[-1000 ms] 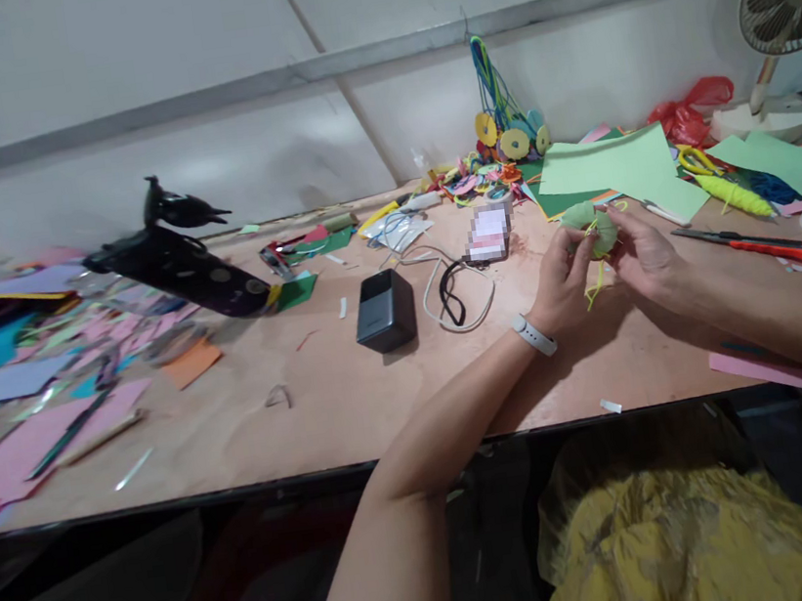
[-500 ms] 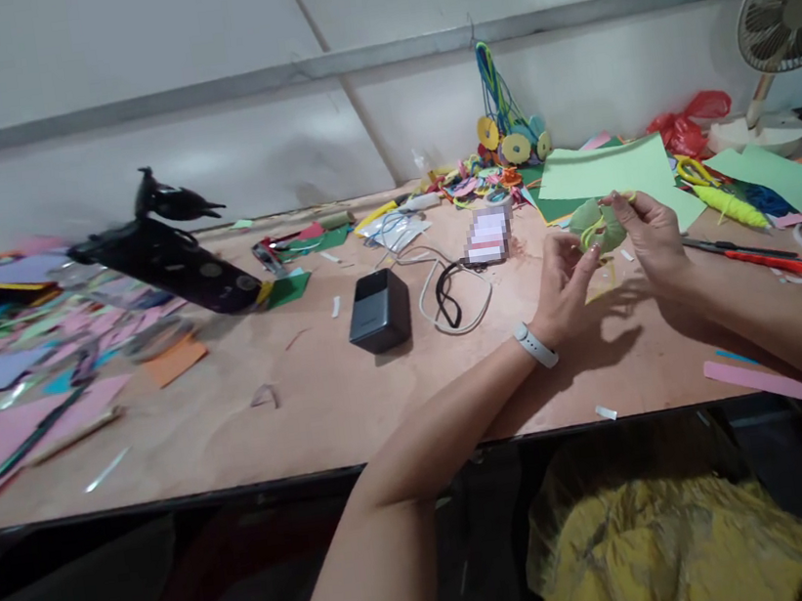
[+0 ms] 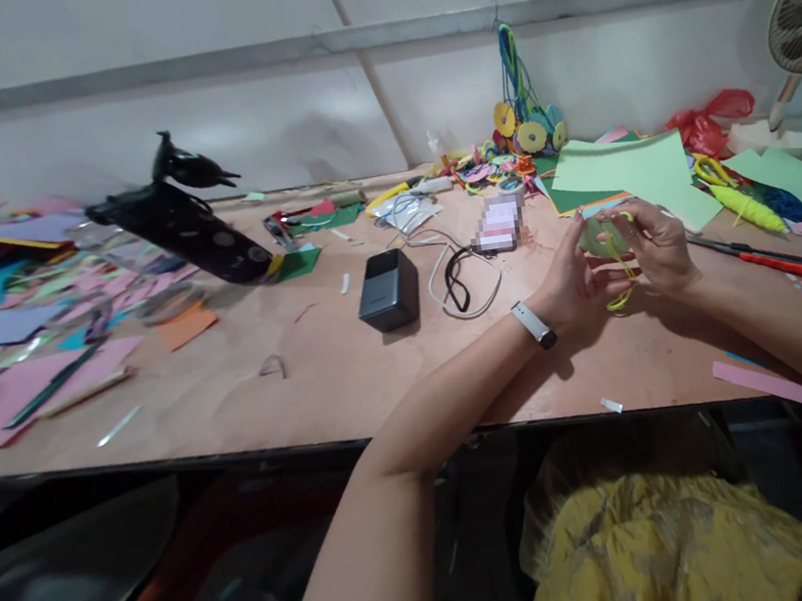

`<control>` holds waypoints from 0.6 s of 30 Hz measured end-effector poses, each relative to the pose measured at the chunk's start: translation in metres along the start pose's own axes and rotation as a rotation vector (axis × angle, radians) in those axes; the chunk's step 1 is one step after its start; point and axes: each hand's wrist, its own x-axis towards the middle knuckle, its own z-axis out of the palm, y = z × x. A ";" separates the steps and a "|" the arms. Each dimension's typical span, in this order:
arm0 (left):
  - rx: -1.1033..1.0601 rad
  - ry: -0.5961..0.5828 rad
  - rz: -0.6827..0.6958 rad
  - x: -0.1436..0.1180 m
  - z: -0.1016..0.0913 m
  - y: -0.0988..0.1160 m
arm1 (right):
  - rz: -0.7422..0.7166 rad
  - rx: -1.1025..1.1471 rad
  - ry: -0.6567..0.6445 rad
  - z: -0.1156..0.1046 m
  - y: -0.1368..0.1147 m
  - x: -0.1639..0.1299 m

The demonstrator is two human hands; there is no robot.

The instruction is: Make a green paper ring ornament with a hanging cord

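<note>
Above the right part of the table, a pale green paper disc [image 3: 594,238] is held up between both hands. My left hand [image 3: 574,268] grips its left side, thumb up along the edge and fingers beneath. On the right, my right hand [image 3: 656,247] pinches yellow-green cord [image 3: 616,262] at the disc's upper right edge. The cord crosses the disc's face and hangs in a loop below it. Fingers cover part of the disc's rim. Red-handled scissors [image 3: 785,265] lie to the right of my right hand.
A dark power bank [image 3: 389,290] and a cable [image 3: 468,306] lie left of my hands, near a phone [image 3: 498,224]. Behind are green paper sheets [image 3: 624,168] and yellow yarn [image 3: 747,206]. Finished-looking discs on cords [image 3: 531,135] hang at the wall. A black holder [image 3: 185,230] stands left.
The disc has turned in my hands, and the cord now hangs in a loop below it. My left wrist has rotated. The camera view has shifted slightly.
</note>
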 end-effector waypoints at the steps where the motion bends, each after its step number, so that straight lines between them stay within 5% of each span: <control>1: -0.039 0.009 -0.014 -0.001 0.001 -0.001 | -0.074 -0.050 -0.004 0.000 0.002 -0.001; 7: -0.201 0.071 0.124 -0.006 0.008 0.001 | -0.346 -0.190 0.024 0.002 0.011 0.000; 18: -0.134 0.101 0.248 0.000 0.001 0.003 | -0.172 -0.106 0.069 -0.001 0.006 0.001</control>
